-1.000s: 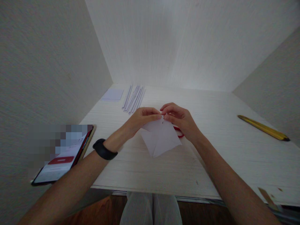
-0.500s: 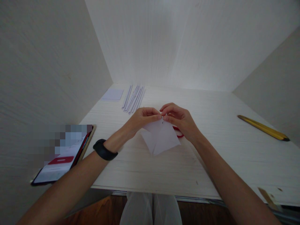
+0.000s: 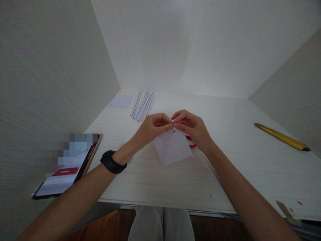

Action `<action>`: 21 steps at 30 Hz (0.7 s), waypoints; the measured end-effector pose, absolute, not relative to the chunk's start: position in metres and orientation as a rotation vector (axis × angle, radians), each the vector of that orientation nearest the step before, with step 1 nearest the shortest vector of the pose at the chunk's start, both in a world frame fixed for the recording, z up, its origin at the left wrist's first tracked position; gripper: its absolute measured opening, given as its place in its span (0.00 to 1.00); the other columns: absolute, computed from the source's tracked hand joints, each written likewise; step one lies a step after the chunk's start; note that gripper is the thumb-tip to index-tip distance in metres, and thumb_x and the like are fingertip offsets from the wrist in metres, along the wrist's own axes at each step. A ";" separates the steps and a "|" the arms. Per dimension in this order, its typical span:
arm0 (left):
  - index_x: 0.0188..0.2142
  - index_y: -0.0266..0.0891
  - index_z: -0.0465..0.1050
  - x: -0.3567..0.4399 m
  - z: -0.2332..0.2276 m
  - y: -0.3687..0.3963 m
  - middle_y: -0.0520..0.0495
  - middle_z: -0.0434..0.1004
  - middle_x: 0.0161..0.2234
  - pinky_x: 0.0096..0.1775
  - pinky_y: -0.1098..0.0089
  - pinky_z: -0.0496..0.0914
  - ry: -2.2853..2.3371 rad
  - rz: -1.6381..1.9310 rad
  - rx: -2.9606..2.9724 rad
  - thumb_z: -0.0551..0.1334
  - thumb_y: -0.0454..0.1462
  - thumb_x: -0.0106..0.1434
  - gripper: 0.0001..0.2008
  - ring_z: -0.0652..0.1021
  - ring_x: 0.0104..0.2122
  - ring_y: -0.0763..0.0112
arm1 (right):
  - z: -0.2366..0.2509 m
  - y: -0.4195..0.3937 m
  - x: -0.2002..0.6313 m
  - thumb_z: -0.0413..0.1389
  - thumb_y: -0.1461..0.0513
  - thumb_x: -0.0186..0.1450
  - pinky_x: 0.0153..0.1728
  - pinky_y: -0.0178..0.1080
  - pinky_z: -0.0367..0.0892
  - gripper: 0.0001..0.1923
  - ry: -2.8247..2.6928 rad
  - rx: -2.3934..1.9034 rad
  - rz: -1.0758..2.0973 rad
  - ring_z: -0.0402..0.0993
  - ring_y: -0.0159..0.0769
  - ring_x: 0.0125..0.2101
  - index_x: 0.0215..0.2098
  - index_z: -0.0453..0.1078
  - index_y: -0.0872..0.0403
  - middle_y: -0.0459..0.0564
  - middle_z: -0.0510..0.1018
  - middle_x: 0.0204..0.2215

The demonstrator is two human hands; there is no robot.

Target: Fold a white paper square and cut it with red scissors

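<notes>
A folded white paper (image 3: 173, 149) hangs point-down just above the middle of the white desk (image 3: 225, 167). My left hand (image 3: 152, 129) and my right hand (image 3: 192, 128) meet at its top edge, fingertips pinching the paper between them. Red scissors (image 3: 191, 142) lie on the desk under my right hand, mostly hidden by it. A black band sits on my left wrist.
Several thin paper strips (image 3: 143, 106) and a small white square sheet (image 3: 120, 100) lie at the back left. A phone (image 3: 67, 169) with a lit screen leans at the left edge. A yellow ruler (image 3: 281, 137) lies at the right. White walls enclose the desk on three sides.
The two sides of the paper have been drawn closer together, so the sheet looks narrower. Both hands stay at its top edge with only small finger movements.
</notes>
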State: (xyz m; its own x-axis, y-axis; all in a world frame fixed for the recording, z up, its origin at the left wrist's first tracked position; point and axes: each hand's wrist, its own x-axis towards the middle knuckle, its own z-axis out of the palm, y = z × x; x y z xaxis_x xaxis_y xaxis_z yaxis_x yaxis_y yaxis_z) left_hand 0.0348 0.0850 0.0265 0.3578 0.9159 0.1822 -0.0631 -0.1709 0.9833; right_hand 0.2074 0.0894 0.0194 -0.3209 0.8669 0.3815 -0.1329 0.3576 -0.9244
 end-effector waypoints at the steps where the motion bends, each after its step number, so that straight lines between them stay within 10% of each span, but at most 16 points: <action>1: 0.27 0.35 0.73 0.034 0.026 0.085 0.51 0.75 0.26 0.30 0.75 0.68 0.815 1.074 1.485 0.68 0.37 0.53 0.08 0.74 0.26 0.76 | 0.019 0.090 0.207 0.65 0.58 0.55 0.32 0.35 0.65 0.09 -1.560 -0.681 1.185 0.69 0.30 0.33 0.27 0.71 0.53 0.46 0.72 0.34; 21: 0.28 0.35 0.75 0.035 0.025 0.084 0.47 0.78 0.28 0.35 0.71 0.71 0.855 1.129 1.586 0.67 0.39 0.55 0.08 0.77 0.30 0.72 | 0.017 0.089 0.210 0.60 0.60 0.61 0.37 0.37 0.66 0.05 -1.743 -0.735 0.814 0.70 0.33 0.36 0.29 0.71 0.52 0.47 0.72 0.34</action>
State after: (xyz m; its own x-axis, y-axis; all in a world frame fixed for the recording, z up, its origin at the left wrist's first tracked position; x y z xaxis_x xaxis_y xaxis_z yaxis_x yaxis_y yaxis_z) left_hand 0.0347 0.0843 0.0247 0.3223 0.9093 0.2631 0.0069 -0.2802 0.9599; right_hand 0.2104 0.0887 0.0170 -0.2826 0.7928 0.5400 0.0946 0.5833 -0.8068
